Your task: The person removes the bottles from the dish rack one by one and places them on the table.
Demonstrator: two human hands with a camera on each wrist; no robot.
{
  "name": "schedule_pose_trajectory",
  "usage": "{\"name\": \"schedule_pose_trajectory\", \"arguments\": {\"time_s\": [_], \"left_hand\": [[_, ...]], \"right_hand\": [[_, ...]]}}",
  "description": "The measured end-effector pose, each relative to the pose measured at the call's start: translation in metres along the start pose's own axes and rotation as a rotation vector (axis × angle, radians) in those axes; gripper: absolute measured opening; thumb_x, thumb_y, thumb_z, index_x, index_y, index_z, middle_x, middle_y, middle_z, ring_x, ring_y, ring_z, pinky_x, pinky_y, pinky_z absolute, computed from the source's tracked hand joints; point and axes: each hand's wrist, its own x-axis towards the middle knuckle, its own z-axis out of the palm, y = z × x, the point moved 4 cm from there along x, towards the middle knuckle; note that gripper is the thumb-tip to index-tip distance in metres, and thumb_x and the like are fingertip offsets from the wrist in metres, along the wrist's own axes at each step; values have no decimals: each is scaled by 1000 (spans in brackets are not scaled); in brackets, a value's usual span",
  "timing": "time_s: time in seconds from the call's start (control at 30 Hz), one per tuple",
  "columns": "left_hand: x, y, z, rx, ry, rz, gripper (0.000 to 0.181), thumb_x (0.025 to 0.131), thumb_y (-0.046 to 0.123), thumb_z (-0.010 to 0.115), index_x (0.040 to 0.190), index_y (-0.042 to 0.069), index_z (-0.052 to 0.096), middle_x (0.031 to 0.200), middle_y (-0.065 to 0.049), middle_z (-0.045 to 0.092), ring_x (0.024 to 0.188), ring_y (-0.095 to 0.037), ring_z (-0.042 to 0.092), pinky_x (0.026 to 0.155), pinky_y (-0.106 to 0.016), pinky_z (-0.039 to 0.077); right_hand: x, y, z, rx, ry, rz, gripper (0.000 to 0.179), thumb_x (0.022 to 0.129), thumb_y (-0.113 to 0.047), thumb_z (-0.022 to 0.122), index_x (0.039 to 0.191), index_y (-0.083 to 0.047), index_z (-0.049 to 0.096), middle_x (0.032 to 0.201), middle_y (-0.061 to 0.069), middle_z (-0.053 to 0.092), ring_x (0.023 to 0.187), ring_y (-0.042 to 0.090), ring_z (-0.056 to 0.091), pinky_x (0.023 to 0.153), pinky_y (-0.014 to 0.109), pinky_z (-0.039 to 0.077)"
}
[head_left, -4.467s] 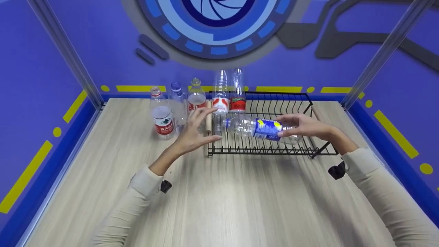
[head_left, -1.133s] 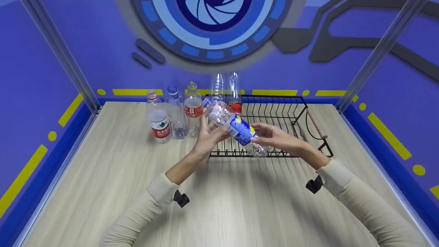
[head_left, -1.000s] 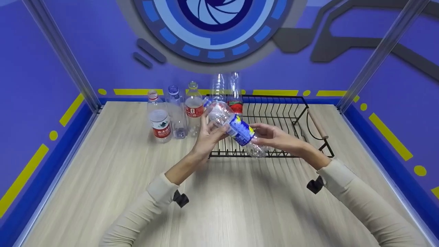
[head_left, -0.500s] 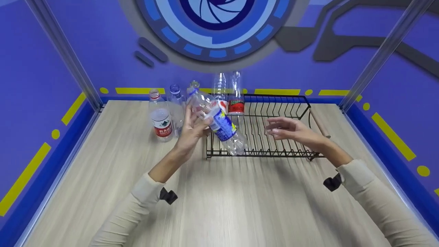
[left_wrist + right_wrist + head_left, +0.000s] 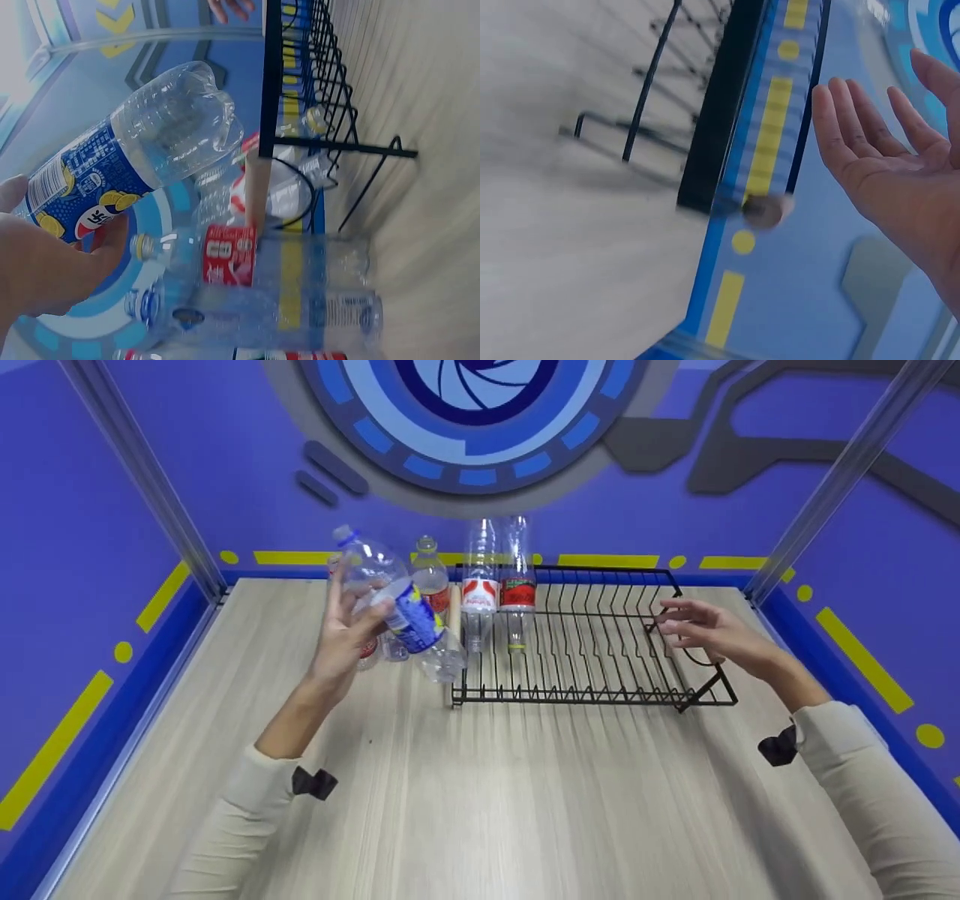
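Observation:
My left hand (image 5: 337, 649) holds a clear plastic bottle (image 5: 416, 622) with a blue label and yellow lemons. The bottle is tilted, its neck up to the left and its base by the rack's left end. In the left wrist view my thumb and fingers wrap the labelled part. Held off the table, it partly hides bottles standing behind it. My right hand (image 5: 724, 637) hovers over the right end of the black wire rack (image 5: 585, 701), fingers loosely bent around nothing. Two clear bottles, one with a white-and-red label (image 5: 479, 595), one red-and-green (image 5: 517, 594), stand neck down in the rack.
Left of the rack a red-labelled bottle (image 5: 229, 259) and a blue-necked bottle (image 5: 217, 307) stand upright, with another bottle mostly hidden beside them. Wooden handles (image 5: 455, 611) sit at the rack's ends. The blue printed wall (image 5: 247, 510) rises behind the table (image 5: 487, 795).
Both hands were on the blue-labelled bottle about a second ago. My right hand has let go and moved right; my left hand has carried the bottle left, away from over the rack.

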Motion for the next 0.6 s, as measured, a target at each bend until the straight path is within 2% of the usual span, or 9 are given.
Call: {"name": "schedule_pose_trajectory", "arguments": {"time_s": [0.07,0.13,0.23,0.37,0.47,0.6], "left_hand": [[-1,2,-9,15,25,3,83,100,1,59,164,29,14,138,-5,48,115,-17,61,107,-36,51],[-1,5,-19,28,46,9,80,101,3,59,164,28,16,138,-5,49,116,-17,60,106,-35,51],[-1,9,-37,45,73,37,77,102,2,58,164,25,18,136,-4,51,113,-15,61,102,-31,53],[0,16,-66,87,138,86,75,101,1,59,163,21,23,132,-3,55,107,-13,62,96,-26,55],[-1,21,-88,136,192,89,73,101,5,61,162,21,26,132,-3,54,109,-14,60,94,-23,55],[-3,26,-110,173,241,82,72,100,10,64,161,25,29,134,-5,51,113,-19,57,93,-21,55]], "right_hand": [[-2,5,-8,6,24,4,56,106,-29,57,154,-7,39,129,-11,62,111,3,66,78,18,57],[-4,9,-14,23,33,-19,54,106,-25,56,153,-3,39,126,-12,63,112,3,65,90,22,58],[-7,16,-22,45,34,-19,51,107,-22,55,153,-6,41,120,-11,65,101,6,65,80,24,58],[-14,24,-32,42,33,-14,47,106,-20,56,151,-11,44,115,-9,67,95,9,67,79,25,59],[-17,30,-38,32,45,-23,44,106,-20,56,149,-11,47,117,-12,69,105,7,68,87,25,59],[-19,36,-46,14,66,-35,43,107,-20,55,148,-9,49,123,-17,67,113,2,65,88,20,57]]}}
